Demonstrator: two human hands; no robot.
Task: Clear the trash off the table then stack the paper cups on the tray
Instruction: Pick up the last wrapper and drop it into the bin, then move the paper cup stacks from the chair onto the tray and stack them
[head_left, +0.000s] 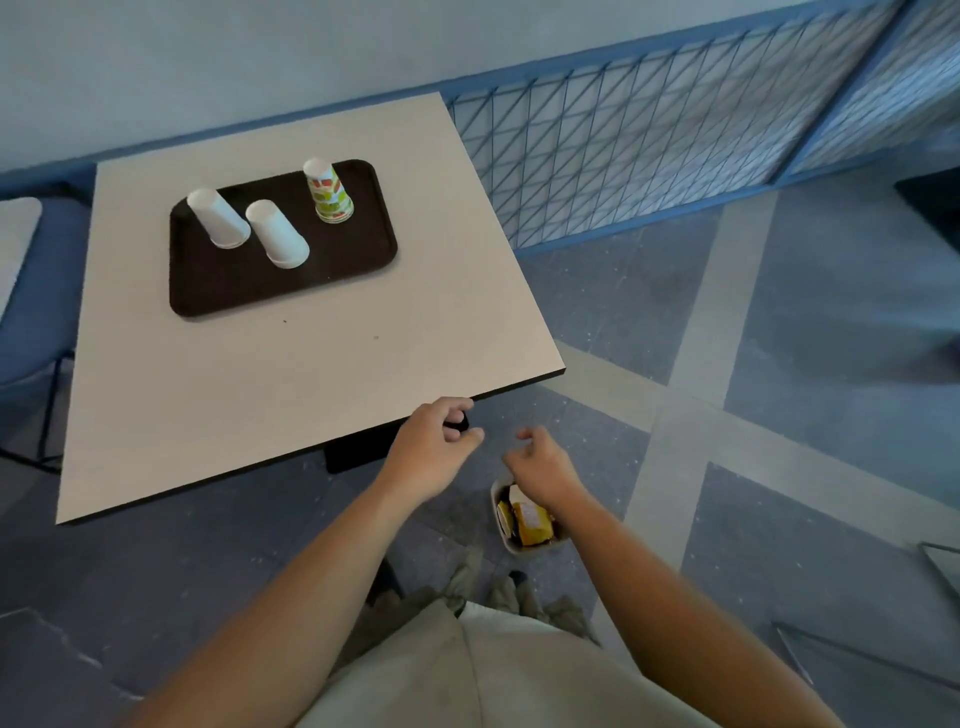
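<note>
Three paper cups stand upside down on a dark brown plastic tray (218, 291). Two are plain white: one white paper cup (218, 218) is at the left of the tray, and a second white paper cup (278, 235) is just beside it, a bit nearer. The third, a paper cup with green and orange patterns (327, 192), stands apart from them by the tray's far right corner. None of the cups is on top of another. The tray sits on the far half of a square pale grey table (260, 395) with a thin dark edge, and the rest of the tabletop is bare. Past the table's near right corner, the left hand (434, 449) and the right hand (540, 465) hang in the air, near each other but not touching. Both hands have loosely curled fingers and hold nothing. Right under the right hand, on the blue-grey floor (810, 322), is a small grey bin (511, 543) with yellow and white wrappers (530, 522) inside. A blue wire-mesh fence (649, 140) runs along the wall behind the table.
</note>
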